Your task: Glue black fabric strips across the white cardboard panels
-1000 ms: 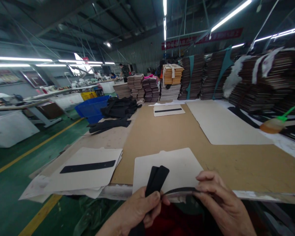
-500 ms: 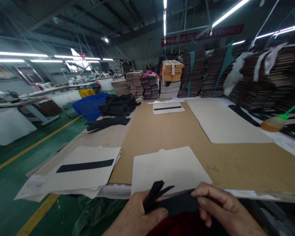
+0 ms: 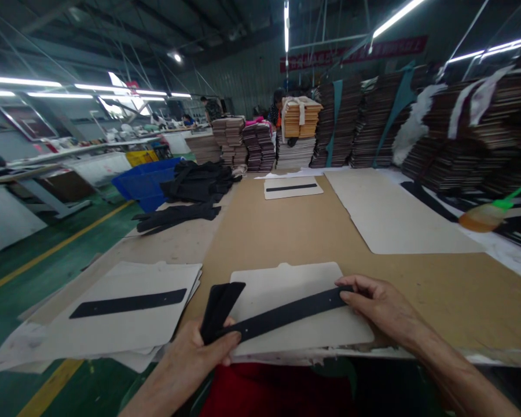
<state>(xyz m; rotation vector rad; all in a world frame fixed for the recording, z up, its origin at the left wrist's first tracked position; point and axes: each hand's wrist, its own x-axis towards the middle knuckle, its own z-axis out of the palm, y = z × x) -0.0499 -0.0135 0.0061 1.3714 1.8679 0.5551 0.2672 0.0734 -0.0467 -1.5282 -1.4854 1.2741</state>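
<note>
A black strip (image 3: 286, 315) with small holes is stretched at a slant over a pale board (image 3: 282, 284) at the table's near edge. My left hand (image 3: 208, 344) pinches its left end together with a folded bunch of black strips (image 3: 221, 304) that sticks up. At the strip's right end, the thumb and fingertips of my right hand (image 3: 369, 298) are closed on it. To the left, another black strip (image 3: 130, 304) lies on a stack of pale boards (image 3: 156, 333).
Farther back are a small board with a strip (image 3: 290, 194), a large pale sheet (image 3: 399, 220), black pieces (image 3: 200, 185), a blue bin (image 3: 145, 182) and a bottle with a green nozzle (image 3: 481, 219). Tall stacks (image 3: 382, 124) line the far side.
Both hands have risen from the near edge, the left also moving leftward, and the black strip is now drawn out long between them, above the board. The view has shifted slightly.
</note>
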